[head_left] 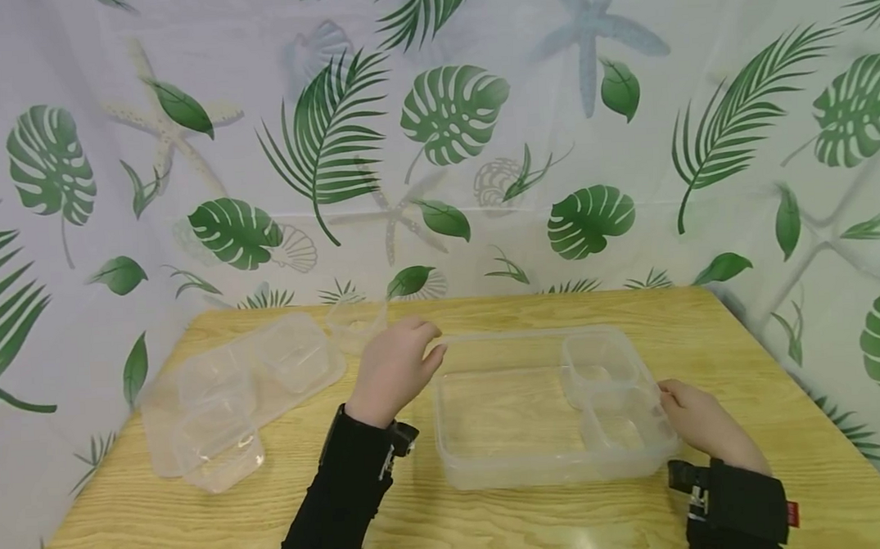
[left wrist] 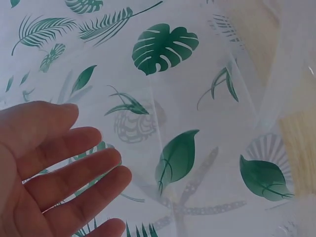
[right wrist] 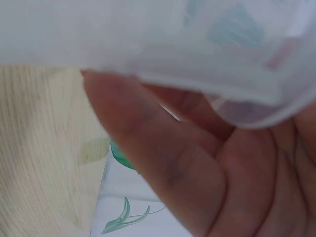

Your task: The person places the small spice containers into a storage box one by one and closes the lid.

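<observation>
A large clear plastic food container (head_left: 559, 470) sits on the table, and two small clear cups (head_left: 611, 345) (head_left: 627, 430) stand inside at its right end. My right hand (head_left: 708, 426) holds the container's right side. In the right wrist view, the fingers (right wrist: 148, 128) bend around the translucent wall and rim (right wrist: 212, 84). My left hand (head_left: 396, 370) hovers by the container's left back corner, holding nothing. Its fingers (left wrist: 84, 168) are spread and loosely bent in the left wrist view. Behind it stands another small clear cup (head_left: 353, 319), partly hidden by the hand.
On the left lies a flat translucent lid (head_left: 160, 446). Three small clear cups (head_left: 292, 359) (head_left: 212, 379) (head_left: 222, 452) rest on it, one overhanging its front edge. A leaf-printed cloth (head_left: 511, 222) surrounds the wooden table (head_left: 422, 537) at the back and sides.
</observation>
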Demonstrator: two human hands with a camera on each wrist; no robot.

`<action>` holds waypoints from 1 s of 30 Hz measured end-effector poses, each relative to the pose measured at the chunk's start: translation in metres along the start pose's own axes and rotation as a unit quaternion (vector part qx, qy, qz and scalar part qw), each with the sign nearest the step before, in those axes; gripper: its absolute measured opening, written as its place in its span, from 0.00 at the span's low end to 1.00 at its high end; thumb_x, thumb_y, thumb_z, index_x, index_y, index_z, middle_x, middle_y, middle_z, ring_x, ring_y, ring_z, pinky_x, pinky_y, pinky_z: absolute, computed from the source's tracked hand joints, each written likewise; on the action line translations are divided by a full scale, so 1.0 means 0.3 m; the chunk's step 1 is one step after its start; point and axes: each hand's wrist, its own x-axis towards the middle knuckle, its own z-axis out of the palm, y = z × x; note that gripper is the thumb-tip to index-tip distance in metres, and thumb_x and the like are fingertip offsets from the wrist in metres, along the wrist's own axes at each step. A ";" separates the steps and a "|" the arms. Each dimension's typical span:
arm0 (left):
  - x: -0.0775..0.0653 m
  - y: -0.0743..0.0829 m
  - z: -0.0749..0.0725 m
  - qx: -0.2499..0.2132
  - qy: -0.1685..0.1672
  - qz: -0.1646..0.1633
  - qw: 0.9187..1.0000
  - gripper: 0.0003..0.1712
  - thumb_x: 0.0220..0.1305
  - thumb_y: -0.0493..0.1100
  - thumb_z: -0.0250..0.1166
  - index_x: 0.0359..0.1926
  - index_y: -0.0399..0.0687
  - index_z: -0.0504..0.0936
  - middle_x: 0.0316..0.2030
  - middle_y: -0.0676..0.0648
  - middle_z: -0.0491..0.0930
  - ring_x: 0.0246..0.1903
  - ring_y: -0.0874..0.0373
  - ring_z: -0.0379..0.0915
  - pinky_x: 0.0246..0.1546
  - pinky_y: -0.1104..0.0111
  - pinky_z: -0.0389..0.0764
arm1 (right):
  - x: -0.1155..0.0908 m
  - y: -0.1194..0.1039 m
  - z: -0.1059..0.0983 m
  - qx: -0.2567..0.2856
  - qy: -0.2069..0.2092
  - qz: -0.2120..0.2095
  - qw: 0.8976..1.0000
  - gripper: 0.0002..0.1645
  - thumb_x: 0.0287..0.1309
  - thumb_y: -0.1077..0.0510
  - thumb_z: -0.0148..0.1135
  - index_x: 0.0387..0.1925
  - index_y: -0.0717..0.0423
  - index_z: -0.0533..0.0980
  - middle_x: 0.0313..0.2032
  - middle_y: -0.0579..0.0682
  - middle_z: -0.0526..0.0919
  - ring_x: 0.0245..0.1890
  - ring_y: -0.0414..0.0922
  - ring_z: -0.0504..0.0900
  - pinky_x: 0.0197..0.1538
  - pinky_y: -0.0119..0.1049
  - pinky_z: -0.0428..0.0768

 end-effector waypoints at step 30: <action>-0.139 -0.085 0.077 -0.011 -0.022 -0.063 0.998 0.08 0.56 0.43 0.62 0.35 0.44 0.82 0.33 0.47 0.79 0.30 0.56 0.75 0.23 0.71 0.74 | 0.006 -0.018 -0.013 0.002 -0.040 0.041 0.998 0.28 0.68 0.56 0.29 0.55 0.79 0.57 0.51 0.77 0.62 0.49 0.68 0.64 0.45 0.55 0.68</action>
